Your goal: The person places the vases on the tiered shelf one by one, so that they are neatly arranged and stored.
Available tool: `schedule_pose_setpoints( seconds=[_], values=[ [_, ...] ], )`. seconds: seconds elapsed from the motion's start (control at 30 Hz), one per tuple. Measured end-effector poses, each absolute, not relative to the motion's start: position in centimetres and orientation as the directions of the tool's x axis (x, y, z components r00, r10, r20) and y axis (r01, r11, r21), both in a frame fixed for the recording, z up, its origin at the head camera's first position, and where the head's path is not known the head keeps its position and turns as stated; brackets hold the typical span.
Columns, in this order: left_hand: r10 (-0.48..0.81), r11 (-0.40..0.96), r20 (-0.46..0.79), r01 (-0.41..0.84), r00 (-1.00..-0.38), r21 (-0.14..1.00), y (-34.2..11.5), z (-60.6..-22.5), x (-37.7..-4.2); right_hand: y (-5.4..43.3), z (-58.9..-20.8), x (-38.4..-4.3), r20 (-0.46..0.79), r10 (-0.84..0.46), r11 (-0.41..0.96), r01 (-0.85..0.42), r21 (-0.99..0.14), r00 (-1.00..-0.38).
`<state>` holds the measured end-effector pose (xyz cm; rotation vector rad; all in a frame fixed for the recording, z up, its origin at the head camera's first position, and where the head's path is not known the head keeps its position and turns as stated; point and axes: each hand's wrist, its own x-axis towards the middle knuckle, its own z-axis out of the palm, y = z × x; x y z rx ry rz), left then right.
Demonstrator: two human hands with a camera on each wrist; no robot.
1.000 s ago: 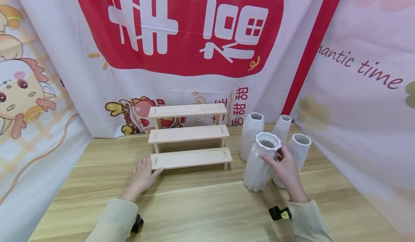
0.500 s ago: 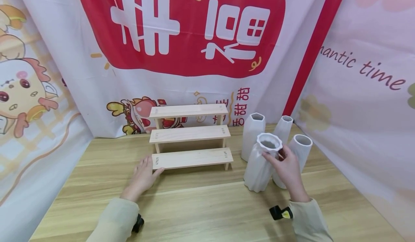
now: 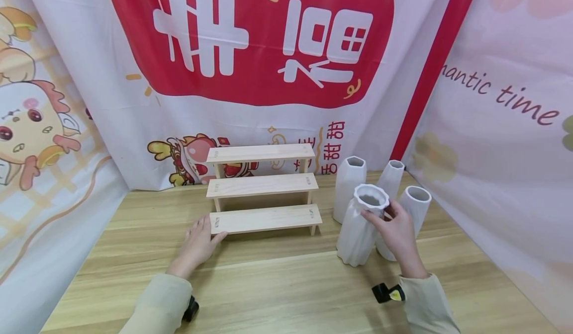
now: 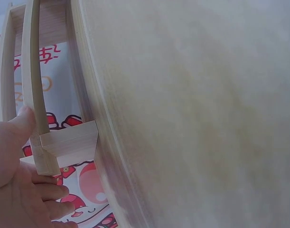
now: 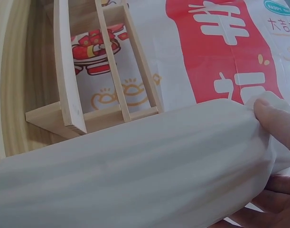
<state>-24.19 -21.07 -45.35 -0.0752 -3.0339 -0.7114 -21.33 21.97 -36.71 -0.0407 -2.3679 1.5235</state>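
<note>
In the head view my right hand [image 3: 398, 229] grips a white fluted vase [image 3: 358, 234] just below its scalloped rim, thumb on the near side and fingers behind. The vase leans slightly, its base close over the table. The right wrist view shows the ribbed vase [image 5: 135, 166] lengthwise, with the thumb [image 5: 273, 116] at its neck. My left hand [image 3: 195, 242] rests at the left end of the lowest step of a three-tier wooden stand [image 3: 264, 219]. In the left wrist view its thumb [image 4: 23, 118] touches the board's front while straight fingers extend past the end.
Behind the held vase stand three more white vases: a faceted one [image 3: 346, 190], a narrow-necked one [image 3: 390, 177] and a round-mouthed one [image 3: 416, 207]. The wood-grain table [image 3: 277, 294] meets printed cloth walls [image 3: 250, 95] at the back and both sides.
</note>
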Motion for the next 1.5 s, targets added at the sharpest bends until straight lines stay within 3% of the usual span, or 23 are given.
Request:
schedule_pose_setpoints(
  seconds=[0.67,1.5],
  values=[
    [0.043,0.895,0.037,0.055,-0.998,0.443,-21.1,-45.2,-24.1,20.9,-34.9,-21.9,0.306,0.175,0.469,-0.194,-0.861,-0.936],
    [0.043,0.897,0.039,0.056,-0.998,0.438,-21.0,-45.3,-24.0,17.9,-32.2,-22.9,0.433,0.054,0.415,-0.374,-0.829,-0.900]
  ],
)
